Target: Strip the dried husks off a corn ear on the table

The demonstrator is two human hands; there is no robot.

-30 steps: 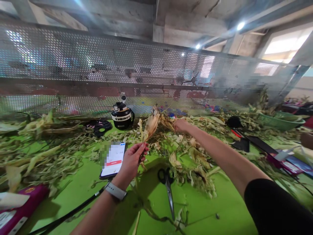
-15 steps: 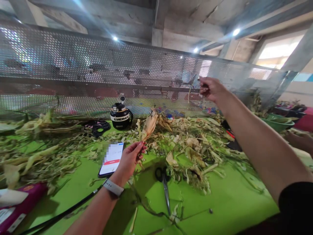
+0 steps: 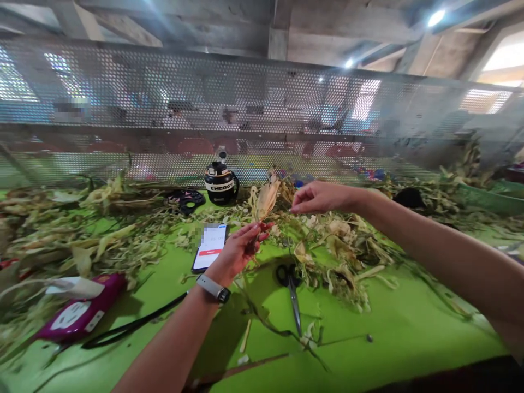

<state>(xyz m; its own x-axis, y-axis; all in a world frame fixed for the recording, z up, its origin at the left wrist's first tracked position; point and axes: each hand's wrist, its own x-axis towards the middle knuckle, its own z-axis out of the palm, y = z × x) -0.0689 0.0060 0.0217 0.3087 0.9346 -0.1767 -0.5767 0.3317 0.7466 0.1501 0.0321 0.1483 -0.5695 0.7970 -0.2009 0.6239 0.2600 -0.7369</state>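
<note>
My left hand (image 3: 241, 245), with a watch on its wrist, is closed around the lower end of a dried, papery, straw-coloured plant piece (image 3: 267, 199) that resembles a corn husk. It points upward and fans out above my fingers. To its right, my right hand (image 3: 319, 197) hangs over the table with fingers pinched together; whatever sits in the pinch is too small to make out. Below both hands, black-handled scissors (image 3: 293, 297) lie on the green tabletop (image 3: 393, 333). A heap of dried leaves and stems (image 3: 339, 251) lies beneath and beyond my right hand.
Left of my left hand lies a phone (image 3: 210, 245). A black bottle (image 3: 220, 184) stands behind, beside a black patterned item (image 3: 186, 202). A purple packet (image 3: 85, 311) with a black strap lies at left. A perforated metal screen (image 3: 254, 98) closes the back; a green basket (image 3: 499, 196) stands right.
My right hand has come down and left from high at the right toward the dried plant piece. My left hand still grips that piece. The whole view has shifted.
</note>
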